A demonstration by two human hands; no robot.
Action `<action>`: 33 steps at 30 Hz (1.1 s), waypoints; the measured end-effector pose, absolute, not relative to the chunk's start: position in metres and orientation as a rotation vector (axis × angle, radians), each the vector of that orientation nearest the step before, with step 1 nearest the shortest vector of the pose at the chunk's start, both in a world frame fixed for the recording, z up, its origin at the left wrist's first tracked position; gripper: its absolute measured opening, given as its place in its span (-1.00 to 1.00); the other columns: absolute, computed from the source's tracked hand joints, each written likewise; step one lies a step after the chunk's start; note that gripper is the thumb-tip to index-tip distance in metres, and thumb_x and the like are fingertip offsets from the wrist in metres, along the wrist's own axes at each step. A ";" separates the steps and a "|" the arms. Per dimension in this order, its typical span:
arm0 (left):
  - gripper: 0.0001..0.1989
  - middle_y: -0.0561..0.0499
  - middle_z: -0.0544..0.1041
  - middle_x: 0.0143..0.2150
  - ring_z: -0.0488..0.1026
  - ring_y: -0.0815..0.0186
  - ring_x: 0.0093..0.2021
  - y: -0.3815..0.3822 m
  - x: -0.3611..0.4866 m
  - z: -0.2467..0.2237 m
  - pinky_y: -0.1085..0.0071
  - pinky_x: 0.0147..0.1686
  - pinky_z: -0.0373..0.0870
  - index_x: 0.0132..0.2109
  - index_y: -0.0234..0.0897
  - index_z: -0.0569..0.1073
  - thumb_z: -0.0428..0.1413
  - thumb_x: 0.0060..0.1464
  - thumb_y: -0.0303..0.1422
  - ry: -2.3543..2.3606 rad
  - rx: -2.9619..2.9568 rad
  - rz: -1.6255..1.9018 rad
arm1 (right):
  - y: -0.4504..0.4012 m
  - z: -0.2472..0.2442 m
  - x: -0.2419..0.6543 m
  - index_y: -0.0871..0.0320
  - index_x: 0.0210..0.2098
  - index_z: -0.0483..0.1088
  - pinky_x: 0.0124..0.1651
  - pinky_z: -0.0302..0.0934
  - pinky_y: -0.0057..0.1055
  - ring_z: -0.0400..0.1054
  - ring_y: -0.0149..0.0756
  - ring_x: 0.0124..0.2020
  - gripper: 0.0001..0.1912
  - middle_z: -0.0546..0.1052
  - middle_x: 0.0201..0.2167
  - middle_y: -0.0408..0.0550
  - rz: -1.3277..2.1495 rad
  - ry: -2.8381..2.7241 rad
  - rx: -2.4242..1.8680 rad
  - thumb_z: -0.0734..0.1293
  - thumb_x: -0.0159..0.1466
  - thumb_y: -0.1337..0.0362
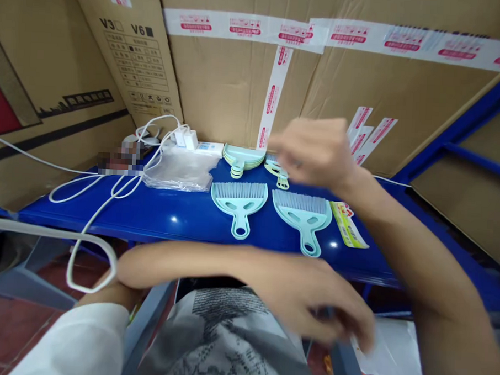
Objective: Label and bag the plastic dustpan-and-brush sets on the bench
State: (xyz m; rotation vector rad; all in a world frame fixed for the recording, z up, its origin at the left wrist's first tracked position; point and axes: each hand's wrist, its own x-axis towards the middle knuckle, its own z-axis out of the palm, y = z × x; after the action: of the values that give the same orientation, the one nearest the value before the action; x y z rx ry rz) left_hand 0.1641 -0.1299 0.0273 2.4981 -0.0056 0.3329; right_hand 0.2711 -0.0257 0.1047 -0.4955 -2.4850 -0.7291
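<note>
My right hand [313, 151] hangs over the back of the blue table, blurred, its fingers bent and partly hidden. Just below and left of it lie several small brushes [282, 182], partly covered by the hand. Beside them is a stack of light green dustpans [243, 157]. Nearer the front edge are two dustpan-and-brush sets, a left one [241, 209] and a right one [308, 226], each with a grey-bristled brush in its pan. My left hand [311, 301] crosses low before the table, fingers loosely bent and apart, with nothing visible in them.
Clear plastic bags [180, 170] lie in a pile at the left, near white chargers [186, 138] and looping white cables [95, 225]. A green and yellow printed card [350, 225] lies right of the sets. Large cardboard boxes [221, 81] stand behind the blue table [157, 216].
</note>
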 end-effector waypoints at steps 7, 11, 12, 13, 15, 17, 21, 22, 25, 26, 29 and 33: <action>-0.72 -0.09 0.70 -0.15 0.63 0.11 -0.16 0.000 0.017 0.037 0.19 -0.09 0.49 -0.11 -0.22 0.63 0.02 0.22 -0.40 1.159 2.980 0.904 | 0.086 0.055 0.382 0.22 0.06 0.61 0.08 0.42 -0.15 0.58 -0.04 -0.07 -0.48 0.70 -0.11 0.16 0.425 -2.424 -1.125 0.39 0.31 -0.04; -0.75 -0.12 0.68 -0.24 0.62 0.05 -0.21 0.049 -0.059 0.015 0.18 -0.17 0.44 -0.18 -0.22 0.64 0.05 0.15 -0.34 1.782 2.864 1.034 | 0.092 0.033 0.401 0.23 0.20 0.56 0.11 0.40 -0.14 0.58 0.00 0.00 -0.29 0.69 0.00 0.16 0.580 -2.680 -1.289 0.43 0.26 -0.15; -0.76 -0.11 0.67 -0.25 0.61 0.05 -0.21 0.053 -0.070 0.011 0.19 -0.17 0.43 -0.20 -0.20 0.63 0.06 0.14 -0.34 1.850 2.811 1.083 | 0.092 0.032 0.404 0.22 0.19 0.56 0.09 0.40 -0.15 0.59 0.00 0.00 -0.31 0.69 0.00 0.16 0.542 -2.673 -1.333 0.43 0.26 -0.14; -0.77 -0.10 0.67 -0.24 0.61 0.06 -0.21 0.055 -0.078 0.008 0.20 -0.16 0.43 -0.19 -0.19 0.63 0.06 0.15 -0.34 1.900 2.750 1.168 | 0.093 0.033 0.408 0.22 0.16 0.58 0.07 0.40 -0.16 0.59 0.00 -0.02 -0.34 0.69 -0.01 0.15 0.493 -2.659 -1.378 0.44 0.25 -0.12; -0.77 -0.08 0.68 -0.24 0.59 0.10 -0.21 0.057 -0.085 0.004 0.22 -0.16 0.42 -0.18 -0.19 0.62 0.05 0.16 -0.34 1.950 2.676 1.291 | 0.094 0.037 0.419 0.19 0.06 0.62 0.01 0.40 -0.18 0.59 -0.01 -0.07 -0.41 0.70 -0.08 0.13 0.432 -2.641 -1.473 0.46 0.21 -0.10; -0.77 -0.06 0.68 -0.25 0.58 0.12 -0.22 0.057 -0.081 0.000 0.24 -0.16 0.41 -0.18 -0.19 0.61 0.05 0.15 -0.34 1.942 2.684 1.286 | 0.095 0.040 0.432 0.18 -0.05 0.62 -0.06 0.39 -0.21 0.59 0.00 -0.11 -0.41 0.71 -0.15 0.11 0.494 -2.657 -1.578 0.52 0.12 -0.13; -0.77 -0.06 0.67 -0.27 0.58 0.10 -0.24 0.060 -0.063 -0.010 0.25 -0.17 0.38 -0.21 -0.19 0.62 0.06 0.11 -0.33 1.887 2.736 1.167 | 0.099 0.038 0.455 0.16 -0.21 0.59 -0.16 0.35 -0.23 0.58 0.02 -0.18 -0.27 0.70 -0.26 0.10 0.754 -2.731 -1.784 0.61 -0.17 -0.25; -0.76 -0.06 0.68 -0.28 0.58 0.10 -0.25 0.061 -0.059 -0.011 0.25 -0.18 0.38 -0.21 -0.19 0.62 0.06 0.10 -0.33 1.886 2.728 1.170 | 0.100 0.035 0.459 0.17 -0.26 0.58 -0.18 0.33 -0.24 0.57 0.02 -0.20 -0.26 0.69 -0.30 0.09 0.786 -2.748 -1.831 0.61 -0.22 -0.26; -0.73 -0.07 0.68 -0.30 0.58 0.12 -0.30 0.062 -0.055 -0.015 0.26 -0.22 0.36 -0.21 -0.21 0.65 0.05 0.10 -0.33 1.887 2.720 1.190 | 0.105 0.028 0.462 0.17 -0.37 0.56 -0.22 0.26 -0.27 0.53 -0.03 -0.25 -0.31 0.67 -0.38 0.07 0.826 -2.794 -1.895 0.59 -0.26 -0.25; -0.73 -0.07 0.68 -0.31 0.58 0.12 -0.31 0.062 -0.055 -0.016 0.27 -0.24 0.35 -0.21 -0.21 0.65 0.05 0.10 -0.32 1.880 2.728 1.189 | 0.106 0.026 0.462 0.18 -0.39 0.57 -0.22 0.24 -0.28 0.52 -0.04 -0.26 -0.34 0.66 -0.39 0.06 0.836 -2.807 -1.891 0.58 -0.25 -0.24; -0.72 -0.07 0.68 -0.32 0.57 0.15 -0.34 0.062 -0.055 -0.017 0.29 -0.28 0.34 -0.22 -0.21 0.67 0.05 0.10 -0.32 1.850 2.752 1.182 | 0.106 0.027 0.461 0.20 -0.42 0.60 -0.23 0.22 -0.30 0.49 -0.10 -0.28 -0.38 0.65 -0.41 0.04 0.853 -2.820 -1.852 0.57 -0.22 -0.21; -0.71 -0.07 0.69 -0.31 0.58 0.15 -0.34 0.064 -0.057 -0.019 0.29 -0.27 0.34 -0.21 -0.21 0.67 0.05 0.10 -0.32 1.828 2.756 1.183 | 0.093 0.047 0.471 0.22 -0.44 0.60 -0.28 0.20 -0.35 0.44 -0.24 -0.36 -0.40 0.62 -0.47 0.00 0.835 -2.738 -1.754 0.56 -0.08 -0.24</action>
State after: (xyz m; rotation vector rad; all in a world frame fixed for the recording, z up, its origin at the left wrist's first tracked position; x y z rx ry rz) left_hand -0.0567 0.0638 -0.0189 2.7557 1.8281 1.1834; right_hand 0.4708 0.0935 0.0474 -1.7537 -2.7382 0.8352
